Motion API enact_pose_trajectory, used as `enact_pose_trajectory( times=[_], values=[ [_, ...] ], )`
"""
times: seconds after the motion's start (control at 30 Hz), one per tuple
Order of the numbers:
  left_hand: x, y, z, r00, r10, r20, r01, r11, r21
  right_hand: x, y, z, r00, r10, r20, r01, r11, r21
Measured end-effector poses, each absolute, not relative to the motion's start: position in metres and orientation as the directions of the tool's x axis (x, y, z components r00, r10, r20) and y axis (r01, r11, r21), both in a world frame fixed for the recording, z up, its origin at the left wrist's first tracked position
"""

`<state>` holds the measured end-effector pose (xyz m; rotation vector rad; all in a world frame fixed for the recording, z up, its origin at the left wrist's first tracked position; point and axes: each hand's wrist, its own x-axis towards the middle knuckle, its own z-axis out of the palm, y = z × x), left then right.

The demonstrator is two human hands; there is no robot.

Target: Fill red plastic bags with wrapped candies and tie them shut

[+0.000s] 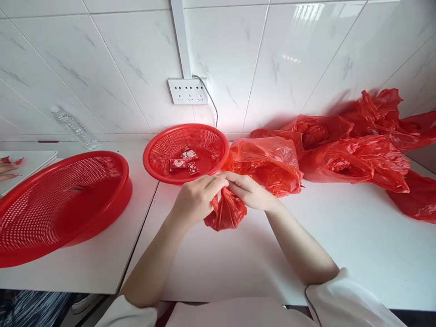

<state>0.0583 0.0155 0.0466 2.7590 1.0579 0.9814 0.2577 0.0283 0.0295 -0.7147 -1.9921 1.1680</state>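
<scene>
A small red plastic bag (226, 213) hangs bunched between my two hands, its filled lower part just over the white table. My left hand (200, 195) is closed around the gathered top from the left. From the right, my right hand (248, 190) grips the same top, and the fingertips of both hands meet. Whatever is inside the bag is hidden. Just beyond my hands stands a round red basket (153, 165) with several small wrapped packets (179, 164) on its bottom. Close to my right hand lies a larger red plastic bag (269, 152) with its mouth facing me.
More red plastic bags (350, 156) lie along the wall at the right. At the left is a large red basket (102, 218), with a clear bottle (75, 127) behind it. Another person's hand (7, 169) rests over a white tray (30, 169). A cable hangs from the wall socket (188, 91).
</scene>
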Motion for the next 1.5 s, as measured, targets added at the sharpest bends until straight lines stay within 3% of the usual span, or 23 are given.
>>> enact_pose_trajectory(
  times=[0.1, 0.23, 0.4, 0.53, 0.7, 0.83, 1.0, 1.1, 1.2, 1.33, 1.5],
  values=[
    [0.060, 0.022, 0.039, 0.517, 0.509, 0.688, 0.647, -0.759, 0.075, 0.259, 0.028, 0.030, -0.583, 0.751, 0.309, 0.060, 0.420, -0.906],
    [0.063, 0.027, 0.034, 0.487, 0.461, 0.742, 0.688, -0.725, -0.001, 0.260, 0.026, 0.032, -0.437, 0.829, 0.349, 0.088, 0.425, -0.901],
    [0.064, 0.029, 0.029, 0.522, 0.371, 0.768, 0.634, -0.771, -0.059, 0.267, 0.026, 0.030, -0.375, 0.843, 0.385, 0.073, 0.441, -0.895],
    [0.058, 0.028, 0.016, 0.433, 0.423, 0.796, 0.623, -0.779, 0.075, 0.279, 0.026, 0.019, -0.305, 0.881, 0.361, 0.133, 0.414, -0.900],
    [0.045, 0.017, -0.006, 0.445, 0.632, 0.635, 0.573, -0.746, 0.341, 0.291, 0.021, -0.004, -0.349, 0.872, 0.343, 0.350, 0.461, -0.815],
    [0.028, 0.006, -0.022, 0.398, 0.813, 0.424, 0.601, -0.580, 0.549, 0.308, 0.017, -0.030, -0.334, 0.911, 0.240, 0.424, 0.373, -0.825],
    [0.013, 0.004, -0.047, 0.282, 0.942, 0.181, 0.629, -0.324, 0.707, 0.325, 0.017, -0.053, -0.305, 0.937, 0.169, 0.547, 0.317, -0.775],
    [0.013, 0.009, -0.053, 0.264, 0.962, 0.069, 0.598, -0.220, 0.771, 0.324, 0.018, -0.049, -0.368, 0.918, 0.149, 0.595, 0.356, -0.720],
    [0.017, 0.012, -0.052, 0.348, 0.937, 0.039, 0.505, -0.222, 0.834, 0.314, 0.016, -0.035, -0.438, 0.882, 0.175, 0.589, 0.428, -0.685],
    [0.020, 0.011, -0.056, 0.428, 0.904, 0.017, 0.343, -0.180, 0.922, 0.290, 0.009, -0.028, -0.445, 0.874, 0.195, 0.524, 0.430, -0.735],
    [0.015, 0.012, -0.075, 0.363, 0.930, -0.057, 0.376, -0.090, 0.922, 0.276, -0.006, -0.038, -0.512, 0.850, 0.124, 0.488, 0.407, -0.772]
  ],
)
